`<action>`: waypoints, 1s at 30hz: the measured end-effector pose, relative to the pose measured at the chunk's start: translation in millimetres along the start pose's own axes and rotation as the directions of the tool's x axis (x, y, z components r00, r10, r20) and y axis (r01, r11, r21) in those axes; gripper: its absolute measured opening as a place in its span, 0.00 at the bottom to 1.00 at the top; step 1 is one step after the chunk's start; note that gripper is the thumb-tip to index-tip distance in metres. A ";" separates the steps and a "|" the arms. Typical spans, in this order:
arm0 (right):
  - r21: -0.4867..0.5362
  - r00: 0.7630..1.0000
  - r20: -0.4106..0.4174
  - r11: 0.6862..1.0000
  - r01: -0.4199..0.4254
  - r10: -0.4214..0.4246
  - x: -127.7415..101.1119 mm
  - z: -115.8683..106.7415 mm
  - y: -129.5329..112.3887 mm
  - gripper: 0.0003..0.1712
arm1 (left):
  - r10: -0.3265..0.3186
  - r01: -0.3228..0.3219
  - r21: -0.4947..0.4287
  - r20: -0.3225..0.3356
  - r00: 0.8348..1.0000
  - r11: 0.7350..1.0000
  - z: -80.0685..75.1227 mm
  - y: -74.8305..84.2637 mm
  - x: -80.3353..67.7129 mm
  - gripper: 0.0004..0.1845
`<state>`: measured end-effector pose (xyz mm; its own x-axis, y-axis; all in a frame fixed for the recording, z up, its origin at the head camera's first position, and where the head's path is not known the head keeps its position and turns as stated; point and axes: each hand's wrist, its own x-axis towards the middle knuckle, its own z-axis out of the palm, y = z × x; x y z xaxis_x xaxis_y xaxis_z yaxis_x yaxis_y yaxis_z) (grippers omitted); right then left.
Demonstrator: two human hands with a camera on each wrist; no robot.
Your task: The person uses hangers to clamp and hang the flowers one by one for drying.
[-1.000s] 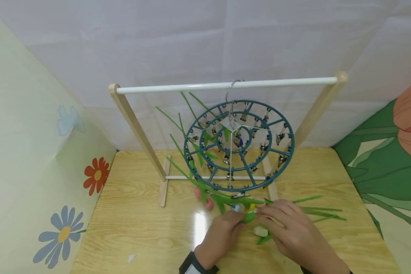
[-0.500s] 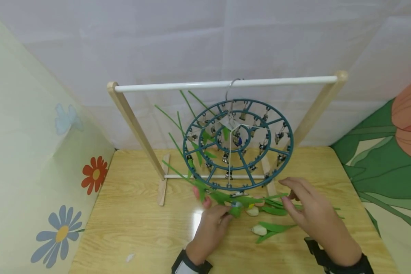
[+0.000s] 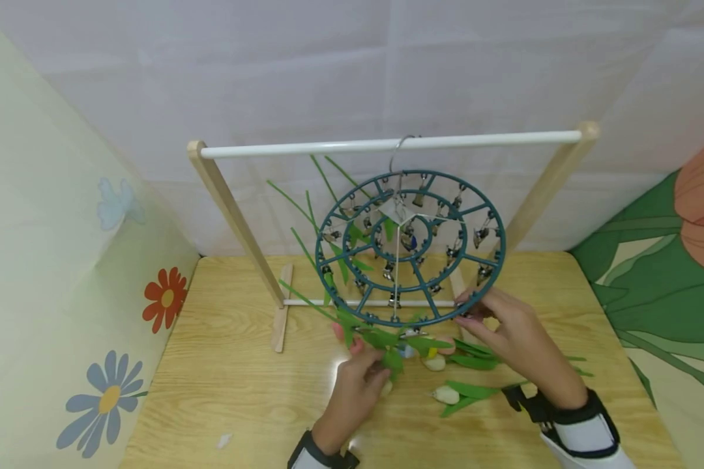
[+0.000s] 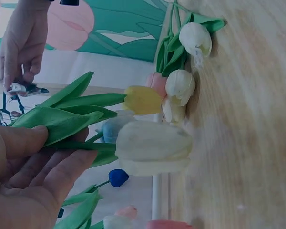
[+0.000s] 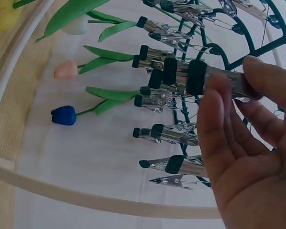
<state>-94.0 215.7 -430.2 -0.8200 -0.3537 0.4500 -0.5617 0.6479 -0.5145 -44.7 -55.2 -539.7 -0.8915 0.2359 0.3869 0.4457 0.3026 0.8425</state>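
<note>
In the left wrist view my left hand (image 4: 33, 176) pinches an artificial white tulip (image 4: 152, 148) by its leaves and stem, the bloom pointing away from the fingers. In the head view this left hand (image 3: 354, 389) is low in front of a round dark-green clip hanger (image 3: 427, 324). My right hand (image 3: 507, 333) is at the hanger's front right edge. Its thumb and fingers pinch a metal clip (image 5: 233, 85) with dark tips, seen in the right wrist view. A blue tulip (image 5: 63, 115) and a peach tulip (image 5: 66, 70) hang from other clips.
The hanger hooks over the white bar (image 3: 299, 150) of a wooden-legged stand. On the table (image 3: 223, 365) lie several loose tulips, among them a white one (image 3: 446, 394), at the front right. A yellow tulip (image 4: 142, 100) is beside the held one.
My right hand has left the flowers, moved right and then up to the hanger's edge, and taken hold of a clip. The left hand has shifted slightly left with its tulip.
</note>
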 end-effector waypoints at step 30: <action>0.615 0.980 -0.195 0.784 0.084 0.048 -7.6 83.9 -31.3 0.21 | -0.164 0.167 -0.243 0.035 0.986 0.955 11.3 -9.2 -2.9 0.18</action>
<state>-79.3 141.5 -478.7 -0.8089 -0.1835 0.5585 -0.5767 0.0634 -0.8145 -45.3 -48.2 -552.8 -0.9489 0.2155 0.2304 0.2569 0.1039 0.9608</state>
